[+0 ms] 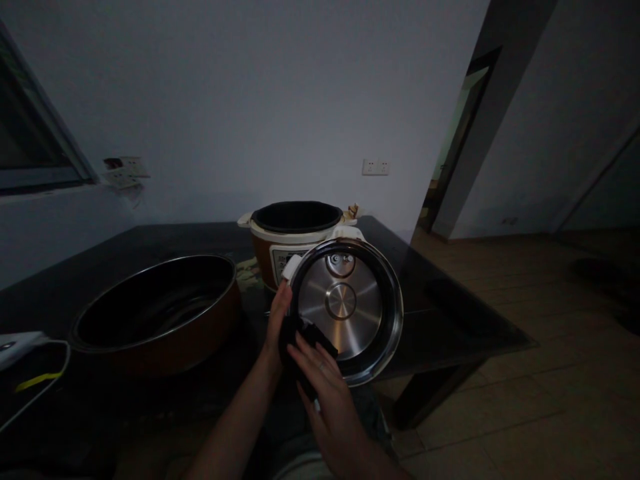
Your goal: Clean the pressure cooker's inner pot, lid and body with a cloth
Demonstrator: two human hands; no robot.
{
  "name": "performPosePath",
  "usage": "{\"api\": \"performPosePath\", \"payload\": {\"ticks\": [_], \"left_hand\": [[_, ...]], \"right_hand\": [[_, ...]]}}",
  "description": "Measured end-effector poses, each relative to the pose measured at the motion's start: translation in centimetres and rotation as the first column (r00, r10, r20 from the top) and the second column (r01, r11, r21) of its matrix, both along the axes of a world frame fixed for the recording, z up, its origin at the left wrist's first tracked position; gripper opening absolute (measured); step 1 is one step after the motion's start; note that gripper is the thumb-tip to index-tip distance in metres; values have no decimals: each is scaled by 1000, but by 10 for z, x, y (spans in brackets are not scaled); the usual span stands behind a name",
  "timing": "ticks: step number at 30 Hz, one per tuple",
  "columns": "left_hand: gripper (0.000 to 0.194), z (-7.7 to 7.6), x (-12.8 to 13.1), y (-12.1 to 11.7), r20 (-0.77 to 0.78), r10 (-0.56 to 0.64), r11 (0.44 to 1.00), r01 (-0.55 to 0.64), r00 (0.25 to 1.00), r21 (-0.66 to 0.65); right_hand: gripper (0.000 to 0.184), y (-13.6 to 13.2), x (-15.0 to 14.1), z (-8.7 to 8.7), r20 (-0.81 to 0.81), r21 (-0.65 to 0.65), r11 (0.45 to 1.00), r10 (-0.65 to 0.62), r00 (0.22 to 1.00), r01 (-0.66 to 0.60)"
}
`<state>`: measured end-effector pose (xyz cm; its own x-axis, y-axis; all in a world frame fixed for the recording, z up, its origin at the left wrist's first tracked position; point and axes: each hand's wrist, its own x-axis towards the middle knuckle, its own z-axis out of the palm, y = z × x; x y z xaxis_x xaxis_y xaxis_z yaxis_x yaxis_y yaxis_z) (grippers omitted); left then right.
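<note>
A round pressure cooker lid (367,300) is tilted up with its shiny steel inner side facing me and a dark ring around the rim. My left hand (278,317) grips its left edge, fingers close to a white tab. With my right hand (325,383), I press a black cloth (295,350) onto the lid's lower left rim; the fingers are bent over the cloth and partly hide it. Just behind the lid stands the pressure cooker (263,247), white and brown with a control panel, its top uncovered and the inside dark.
A large dark pan (215,323) with a brown outside sits left on the black table (440,320). At the far left lie a white device (20,347) with a cord and a yellow strip (37,381). Wall sockets (375,167) are behind; tiled floor lies right.
</note>
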<state>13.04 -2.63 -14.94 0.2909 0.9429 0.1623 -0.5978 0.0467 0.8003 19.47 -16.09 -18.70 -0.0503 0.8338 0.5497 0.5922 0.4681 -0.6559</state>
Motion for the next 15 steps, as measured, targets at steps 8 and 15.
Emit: {"api": "performPosePath", "payload": {"ticks": [8,15], "left_hand": [[38,2,-3,-3,-30,86,996,-86,996,-12],[48,8,-1,-9,87,-11,999,7,996,37]], "right_hand": [[63,12,-5,13,-46,46,998,-29,999,31],[68,-20,19,-8,58,2,999,-50,997,50]]}}
